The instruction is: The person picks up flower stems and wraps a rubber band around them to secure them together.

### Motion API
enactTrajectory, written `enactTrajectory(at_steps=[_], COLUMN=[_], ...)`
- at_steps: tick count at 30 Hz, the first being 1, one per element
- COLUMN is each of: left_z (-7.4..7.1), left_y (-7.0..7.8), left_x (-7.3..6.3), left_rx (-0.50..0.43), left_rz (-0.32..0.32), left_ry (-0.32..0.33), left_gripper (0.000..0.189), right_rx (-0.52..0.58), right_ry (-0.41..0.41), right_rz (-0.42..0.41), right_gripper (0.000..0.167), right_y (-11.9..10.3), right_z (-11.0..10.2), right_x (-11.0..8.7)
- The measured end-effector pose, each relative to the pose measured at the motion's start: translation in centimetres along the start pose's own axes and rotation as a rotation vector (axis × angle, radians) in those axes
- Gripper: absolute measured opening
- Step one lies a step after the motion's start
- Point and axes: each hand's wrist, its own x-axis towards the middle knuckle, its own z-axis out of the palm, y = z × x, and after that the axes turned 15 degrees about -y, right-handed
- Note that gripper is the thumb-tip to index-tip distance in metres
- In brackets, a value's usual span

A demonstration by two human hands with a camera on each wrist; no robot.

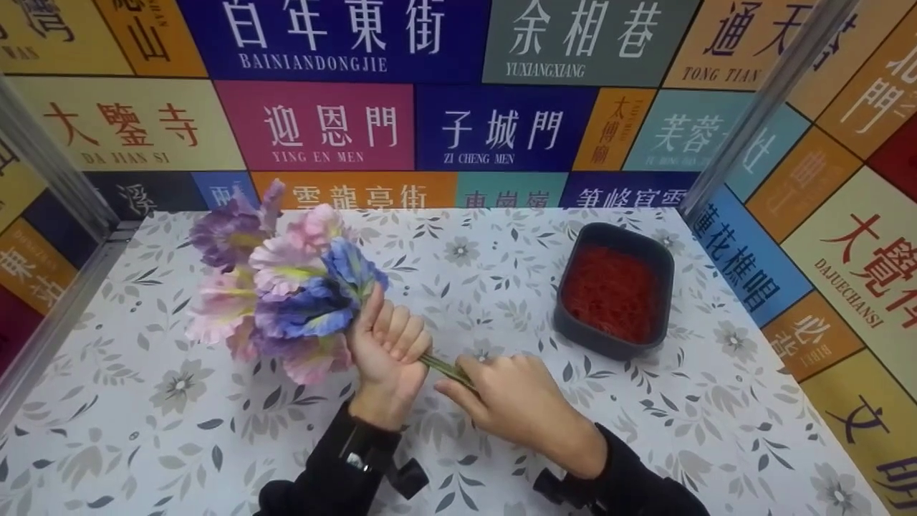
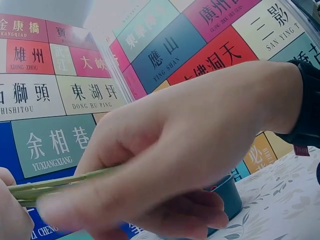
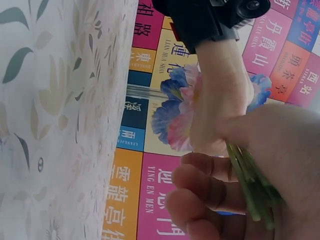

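Note:
A bunch of artificial flowers [image 1: 290,304], with ruffled purple, pink and blue petals, leans to the left above the table in the head view. My left hand [image 1: 390,344] grips its stems just below the blooms, fingers curled round them and thumb up along the petals. Lower down, my right hand [image 1: 526,401] holds the green stems [image 1: 445,368] near their ends. In the right wrist view the cut stem ends [image 3: 257,200] lie against the right palm, with the fingers curled beside them. Part of the stems is hidden inside the left fist.
A dark grey rectangular tub [image 1: 605,345] holding red shredded filler [image 1: 612,294] stands at the back right of the table. The table [image 1: 501,466] has a white floral cover. Panels with large printed characters [image 1: 315,125] enclose the back and sides, with metal posts at the corners.

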Motion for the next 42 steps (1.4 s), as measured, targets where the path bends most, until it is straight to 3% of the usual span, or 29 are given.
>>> enactTrajectory(at_steps=[8,15,20,26,35,42], left_z=[0.3,0.5,0.5,0.6,0.7,0.7], left_y=[0.1,0.2,0.3,0.4,0.4,0.5], left_x=[0.0,0.1,0.2,0.2,0.4,0.4], left_rx=[0.001,0.024,0.013,0.009,0.018,0.031], left_rz=[-0.007,-0.002,0.002,0.0,0.003,0.0], left_ry=[0.061,0.093,0.078,0.074,0.1,0.096], left_gripper=[0.056,0.058,0.058,0.057,0.059,0.059], right_rx=[0.056,0.133,0.187,0.242,0.25,0.268], right_ry=[0.045,0.09,0.111,0.033,-0.186,-0.241], right_rz=[0.081,0.291,0.433,0.517,0.515,0.533], right_gripper=[0.029,0.03,0.029,0.029,0.028,0.027], right_y=[3.1,9.0,12.5,15.0,18.4,19.6], right_z=[-2.2,-4.9,-6.2,-6.4,-3.8,-1.8], right_x=[-0.4,-1.9,-3.4,-4.3,-4.0,-3.8])
